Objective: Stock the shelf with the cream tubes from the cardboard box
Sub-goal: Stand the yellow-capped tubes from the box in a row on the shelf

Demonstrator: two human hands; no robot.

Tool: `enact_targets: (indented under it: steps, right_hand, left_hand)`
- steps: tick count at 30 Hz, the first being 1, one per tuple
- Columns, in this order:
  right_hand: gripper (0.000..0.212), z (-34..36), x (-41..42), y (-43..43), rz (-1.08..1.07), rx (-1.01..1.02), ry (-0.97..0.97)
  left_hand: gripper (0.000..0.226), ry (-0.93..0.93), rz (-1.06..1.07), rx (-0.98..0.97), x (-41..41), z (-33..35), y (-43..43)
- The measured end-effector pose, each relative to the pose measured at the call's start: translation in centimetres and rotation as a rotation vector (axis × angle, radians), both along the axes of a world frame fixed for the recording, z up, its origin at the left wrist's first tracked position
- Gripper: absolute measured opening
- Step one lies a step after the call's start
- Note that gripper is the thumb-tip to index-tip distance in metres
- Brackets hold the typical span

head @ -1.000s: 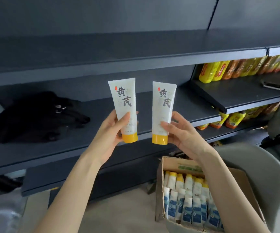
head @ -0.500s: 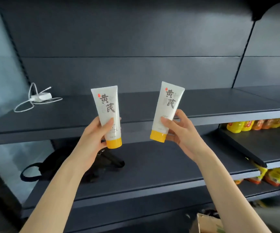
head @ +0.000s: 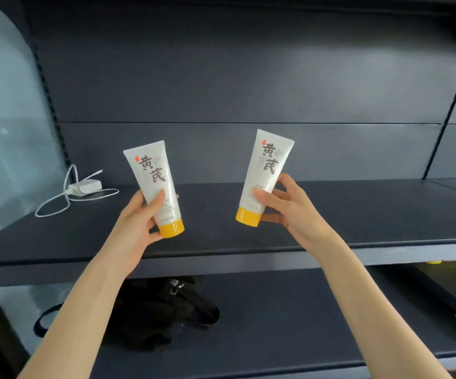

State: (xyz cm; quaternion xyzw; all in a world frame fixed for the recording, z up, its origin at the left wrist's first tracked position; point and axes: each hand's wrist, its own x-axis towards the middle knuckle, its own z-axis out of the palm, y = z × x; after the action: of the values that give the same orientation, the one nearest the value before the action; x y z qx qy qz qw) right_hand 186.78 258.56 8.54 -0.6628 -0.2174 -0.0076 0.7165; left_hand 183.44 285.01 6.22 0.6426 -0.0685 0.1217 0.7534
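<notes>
The left hand (head: 136, 222) grips one cream tube (head: 154, 184), the right hand (head: 287, 212) grips a second tube (head: 265, 173). Both tubes are held cap-down above the dark shelf (head: 330, 214), well apart, tilted slightly away from each other. A white charger with its cable (head: 83, 187) lies at the shelf's left end. A black bag (head: 164, 313) sits on the shelf below.

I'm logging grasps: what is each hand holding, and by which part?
The left hand grips the left cream tube by its lower body, just above the yellow cap; the right hand grips the right cream tube the same way.
</notes>
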Motion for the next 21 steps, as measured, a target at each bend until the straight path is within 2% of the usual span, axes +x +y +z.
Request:
enact_targets:
  steps: [7,15,21]
  right_hand:
    - [0.04,1.2,6.1,4.0,0.061,-0.036,-0.019]
    - [0.045,-0.1,12.7,14.5,0.107,-0.191,0.007]
    - [0.041,-1.9,17.8,21.7,0.024,-0.354,-0.042]
  left_hand:
    - [0.041,0.012,0.135,0.005,2.3,0.9,5.0]
    - [0.044,0.017,0.187,0.033,3.6,1.4,10.6]
    - [0.052,0.042,0.184,0.043,4.9,1.0,14.5]
